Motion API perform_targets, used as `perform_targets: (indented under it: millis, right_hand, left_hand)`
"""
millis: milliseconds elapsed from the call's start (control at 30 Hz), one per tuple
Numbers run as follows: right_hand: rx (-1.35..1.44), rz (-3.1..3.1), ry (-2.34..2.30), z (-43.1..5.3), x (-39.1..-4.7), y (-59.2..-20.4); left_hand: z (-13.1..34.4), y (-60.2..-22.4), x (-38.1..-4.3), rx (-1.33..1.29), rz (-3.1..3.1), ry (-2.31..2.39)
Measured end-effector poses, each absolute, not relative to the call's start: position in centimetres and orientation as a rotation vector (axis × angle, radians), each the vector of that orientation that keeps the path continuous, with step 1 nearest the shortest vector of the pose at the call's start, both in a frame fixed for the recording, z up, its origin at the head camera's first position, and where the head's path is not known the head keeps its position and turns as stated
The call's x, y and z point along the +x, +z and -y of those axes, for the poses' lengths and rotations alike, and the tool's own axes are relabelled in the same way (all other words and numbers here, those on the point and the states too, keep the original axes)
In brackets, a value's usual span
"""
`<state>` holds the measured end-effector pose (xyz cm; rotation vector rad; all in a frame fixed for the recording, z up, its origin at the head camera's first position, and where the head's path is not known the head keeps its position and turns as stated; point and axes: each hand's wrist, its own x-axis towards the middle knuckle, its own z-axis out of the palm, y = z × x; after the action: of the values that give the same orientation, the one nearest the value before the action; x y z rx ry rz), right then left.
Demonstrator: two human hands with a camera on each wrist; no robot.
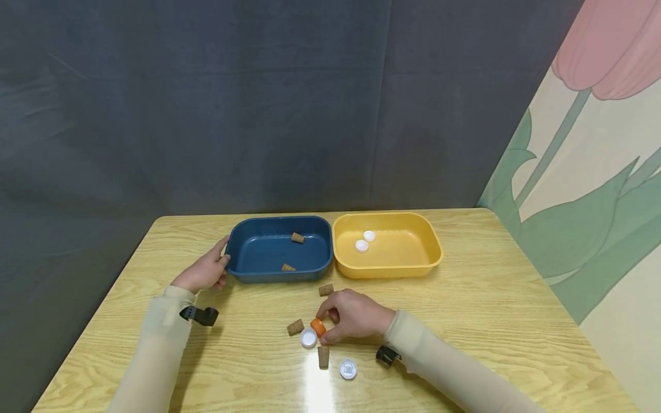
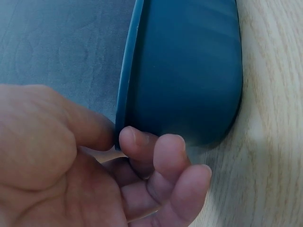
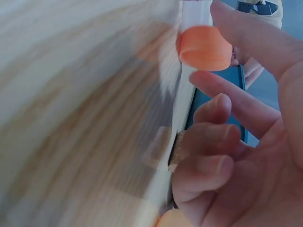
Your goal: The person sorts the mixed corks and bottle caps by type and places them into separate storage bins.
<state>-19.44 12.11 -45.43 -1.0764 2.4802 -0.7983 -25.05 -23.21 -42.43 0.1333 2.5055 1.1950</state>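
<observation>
At the left end of the blue bin [image 1: 281, 277], my left hand [image 1: 203, 272] holds the rim between thumb and index finger [image 2: 135, 142]; its other fingers curl outside the wall. Over the middle of the table, my right hand [image 1: 356, 314] has its thumb and index finger at opposite sides of an orange bottle cap [image 1: 318, 327], pinching it close to the tabletop. Beside that cap lie a white bottle cap [image 1: 308, 338] and a cork [image 1: 295, 327]. Another cork [image 1: 323, 357] and a whitish cap [image 1: 348, 369] lie nearer to me.
Against the blue bin's right end stands a yellow bin [image 1: 387, 272] with two white caps [image 1: 362, 246] inside. Two corks [image 1: 298, 237] are in the blue bin. One more cork [image 1: 326, 290] lies just in front of the bins. A dark curtain [image 1: 310, 115] hangs behind the table.
</observation>
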Motion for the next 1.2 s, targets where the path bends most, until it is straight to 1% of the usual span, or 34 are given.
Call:
perform_targets:
  millis: [367,733,1200]
  right_hand:
    - [-1.084,-2.451,-0.829,-11.74,-19.79,-45.78]
    - [-1.187,-2.39,-0.871,-11.71,-20.12,-45.59]
    - [-1.16,-2.452,-0.911,-12.03,-20.25,-46.07]
  left_hand:
    - [23.21,-42.38,-25.07,0.14,-2.499,1.186]
    - [23.29,-42.39,-25.53,0.126,-2.502,1.174]
    - [23.17,-42.3,-25.12,0.116,-2.498,1.175]
